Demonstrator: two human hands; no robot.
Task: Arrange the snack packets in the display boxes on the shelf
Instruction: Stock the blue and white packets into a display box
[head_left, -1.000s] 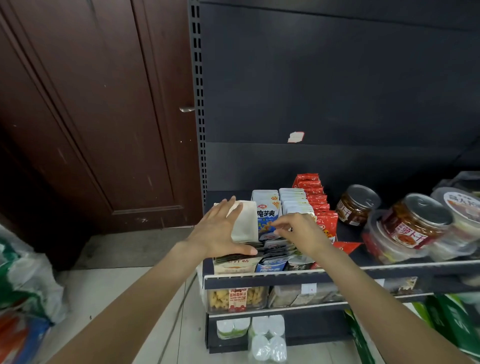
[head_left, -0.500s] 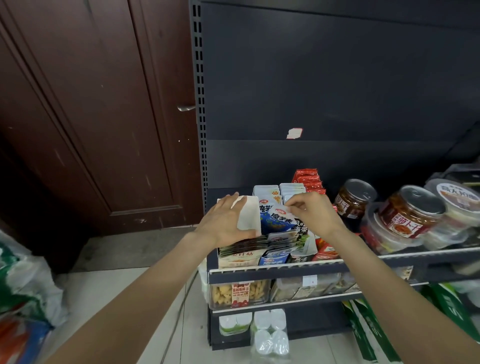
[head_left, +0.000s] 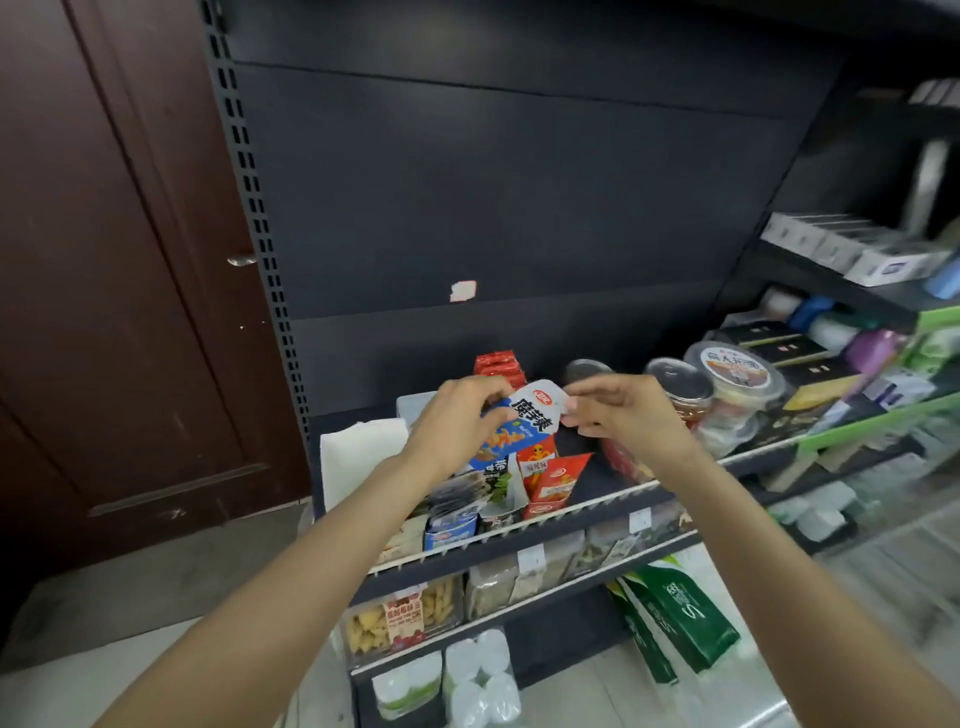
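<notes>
A blue and white snack packet (head_left: 524, 418) is lifted above the display boxes on the dark shelf (head_left: 519, 532). My left hand (head_left: 457, 426) grips its left side and my right hand (head_left: 618, 415) pinches its upper right corner. Below it stand rows of packets: blue and dark ones (head_left: 467, 499) in the left boxes, red ones (head_left: 550, 480) on the right, with more red packets (head_left: 498, 364) at the back. A white box flap (head_left: 358, 462) stands at the shelf's left end. My arms hide part of the boxes.
Jars with metal lids (head_left: 680, 387) and a round lidded tub (head_left: 737, 376) stand to the right on the shelf. Lower shelves hold bagged snacks (head_left: 400, 616) and white rolls (head_left: 480, 675). A brown door (head_left: 119, 312) is left; green bags (head_left: 675, 618) lean at the lower right.
Both hands have lifted a blue and white packet out of the box and hold it up between them. The left hand has left the white flap. The view has swung right.
</notes>
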